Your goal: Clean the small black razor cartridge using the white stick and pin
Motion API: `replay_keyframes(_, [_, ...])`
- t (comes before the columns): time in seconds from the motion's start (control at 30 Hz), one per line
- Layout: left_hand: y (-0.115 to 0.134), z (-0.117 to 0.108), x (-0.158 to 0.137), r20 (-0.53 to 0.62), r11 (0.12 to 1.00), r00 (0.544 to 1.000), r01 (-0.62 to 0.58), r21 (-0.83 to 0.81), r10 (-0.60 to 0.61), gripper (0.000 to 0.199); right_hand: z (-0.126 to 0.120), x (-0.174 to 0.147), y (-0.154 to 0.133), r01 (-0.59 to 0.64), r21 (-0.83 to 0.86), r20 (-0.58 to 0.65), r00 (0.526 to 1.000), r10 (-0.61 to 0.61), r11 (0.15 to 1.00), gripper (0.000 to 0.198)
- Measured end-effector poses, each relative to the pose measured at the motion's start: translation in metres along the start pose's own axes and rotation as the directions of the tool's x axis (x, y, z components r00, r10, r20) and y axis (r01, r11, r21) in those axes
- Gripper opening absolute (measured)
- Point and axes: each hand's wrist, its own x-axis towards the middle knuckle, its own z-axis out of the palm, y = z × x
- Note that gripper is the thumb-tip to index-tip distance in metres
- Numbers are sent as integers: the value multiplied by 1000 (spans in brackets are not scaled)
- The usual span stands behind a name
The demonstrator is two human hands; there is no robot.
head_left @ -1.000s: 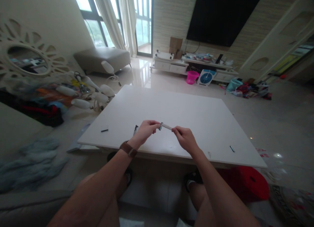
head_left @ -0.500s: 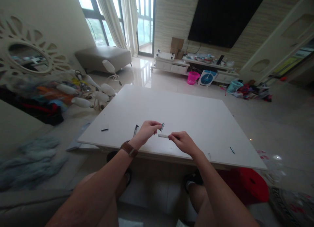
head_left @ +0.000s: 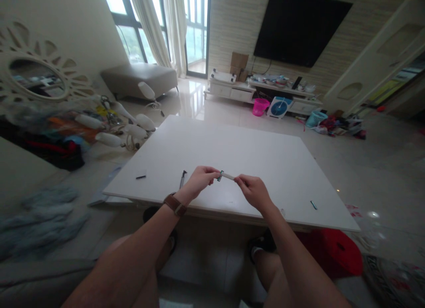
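My left hand (head_left: 201, 180) is closed, pinching a small dark and green razor cartridge (head_left: 219, 176) above the white table (head_left: 239, 144). From the right, my right hand (head_left: 254, 189) grips a slim pale handle (head_left: 228, 177) near one end, fingers closed round it. The handle's free end meets the cartridge, or lies right beside it; whether the two are joined I cannot tell. Just left of my left hand lies a dark razor-like handle (head_left: 183, 179). A short black strip (head_left: 141, 177) rests farther left.
Another small green and dark cartridge (head_left: 314, 204) lies near the table's right side. A small clear piece (head_left: 282, 212) is by my right forearm. A red stool-like object (head_left: 337, 252) stands below the right front edge. A lamp with several white shades (head_left: 136, 130) stands beyond the left edge.
The pale handle has turned and its free end has come up to the cartridge, where before a gap showed. My right hand has shifted slightly right; my left stays nearly in place.
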Motion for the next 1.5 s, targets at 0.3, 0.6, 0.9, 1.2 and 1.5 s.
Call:
replay_keyframes(0.3, [6,2,-4,20,1000,1000,0,-19,0,20,1,-3,3,-86,-37,-11,996,85,996,42])
replay_keyframes(0.6, [1,2,-2,21,1000,1000,8,-11,-8,21,-2,-7,-2,-56,-2,-5,998,56,998,42])
replay_keyframes(0.9, [-1,3,-1,47,1000,999,0,-29,2,21,-2,-5,-2,-36,9,-15,999,36,999,43])
replay_keyframes(1.2, [4,5,-6,52,1000,999,-1,-21,2,23,-6,-8,-2,-19,24,-23,1000,20,1000,42])
replay_keyframes(1.5, [5,5,-7,73,999,997,0,-37,2,21,-8,-9,1,-24,21,-69,997,25,1000,43])
